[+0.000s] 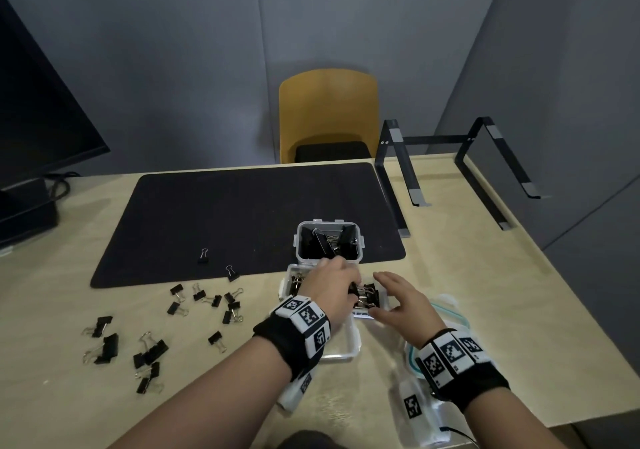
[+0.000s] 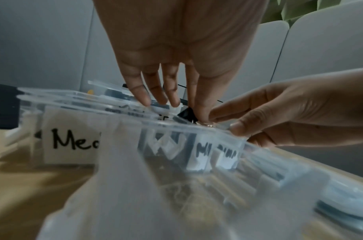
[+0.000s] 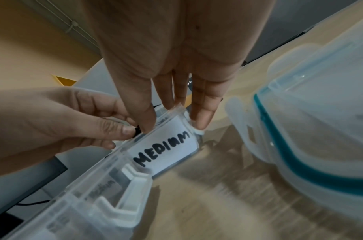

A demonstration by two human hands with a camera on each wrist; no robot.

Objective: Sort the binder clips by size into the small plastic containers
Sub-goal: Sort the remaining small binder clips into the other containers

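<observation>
Nearest, under both wrists: clear lids with teal seal (image 1: 462, 324) and fiducial-tagged plastic (image 1: 412, 405) on desk (image 1: 450, 240).

Left hand (image 1: 332, 287) over the medium container (image 3: 164, 146), fingers curled, pinching a black binder clip (image 2: 186, 113) at the rim. Right hand (image 1: 401, 298) just right of it, fingers straight and spread, fingertips (image 3: 201, 120) touching the container's far corner, thumb at near rim beside the left thumb; holding nothing. Hands close together, nearly touching.

Labels: white card on that container reads "MEDIUM" in black marker, legible in right wrist view. Left wrist view shows another handwritten card (image 2: 71, 142) reading "Med…", rest cut off; further marker writing behind plastic, blurred, unreadable.

Inside the medium container: black clips with silver handles (image 1: 365, 296).

Left of left hand: loose binder clips (image 1: 152, 341) scattered on desk, mixed sizes, larger ones nearest, smaller ones further out.

Just beyond hands: second open container (image 1: 329, 240) on black mat (image 1: 207, 213), holding large black clips. Two small clips (image 1: 203, 256) on mat's near-left part.

Far: laptop stand (image 1: 450, 164) right, monitor (image 1: 41, 119) left, yellow chair (image 1: 327, 109) behind desk.
</observation>
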